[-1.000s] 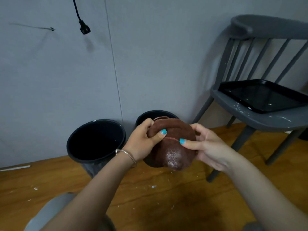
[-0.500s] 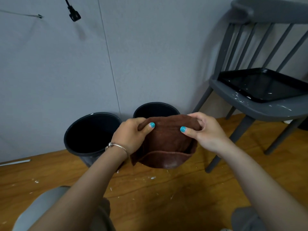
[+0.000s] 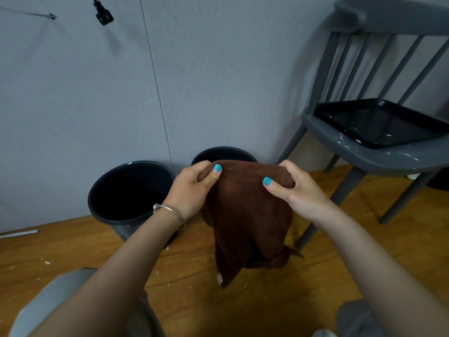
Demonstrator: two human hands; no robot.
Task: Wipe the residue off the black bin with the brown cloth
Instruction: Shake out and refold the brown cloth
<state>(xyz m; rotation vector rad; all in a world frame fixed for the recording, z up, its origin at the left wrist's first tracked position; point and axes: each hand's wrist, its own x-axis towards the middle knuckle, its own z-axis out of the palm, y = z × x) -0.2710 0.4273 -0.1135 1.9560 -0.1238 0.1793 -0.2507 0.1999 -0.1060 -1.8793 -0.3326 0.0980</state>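
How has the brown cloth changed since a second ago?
Yes: the brown cloth, earlier bunched up, now hangs unfolded from the left hand and right hand, drooping toward the floor before the bins.

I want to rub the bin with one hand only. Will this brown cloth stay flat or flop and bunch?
Probably floppy: the brown terry cloth sags straight down from where the left hand and right hand pinch its top edge. Its lower corner is already gathered into folds, so it will likely bunch. It seems light, since fingertip pinches hold it.
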